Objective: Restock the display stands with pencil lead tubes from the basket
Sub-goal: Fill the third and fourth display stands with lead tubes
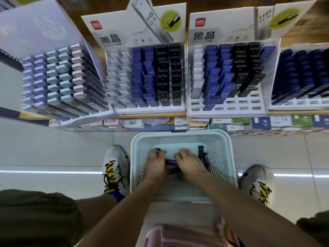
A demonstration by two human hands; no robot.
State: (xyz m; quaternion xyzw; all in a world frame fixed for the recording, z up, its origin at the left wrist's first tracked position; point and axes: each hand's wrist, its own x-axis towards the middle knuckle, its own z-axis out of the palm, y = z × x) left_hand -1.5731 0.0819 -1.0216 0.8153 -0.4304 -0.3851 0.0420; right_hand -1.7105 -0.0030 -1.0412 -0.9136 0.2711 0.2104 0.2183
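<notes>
A pale perforated basket [226,157] stands on the floor between my feet. Both hands are down inside it. My left hand [156,163] has its fingers curled around a blue lead tube at the basket's left. My right hand [188,162] rests on dark tubes [202,154] lying on the basket bottom; whether it grips one is hidden. Above, a white display stand [147,72] holds rows of white, blue and black tubes. A second stand [229,75] to its right has several bare slots [231,104] along its front rows.
A stand of pastel tubes [60,77] sits at the left, and another stand of dark blue tubes [302,75] at the far right. Boxed stock [263,123] lines the low shelf behind the basket. My shoes [114,168] flank the basket on the tiled floor.
</notes>
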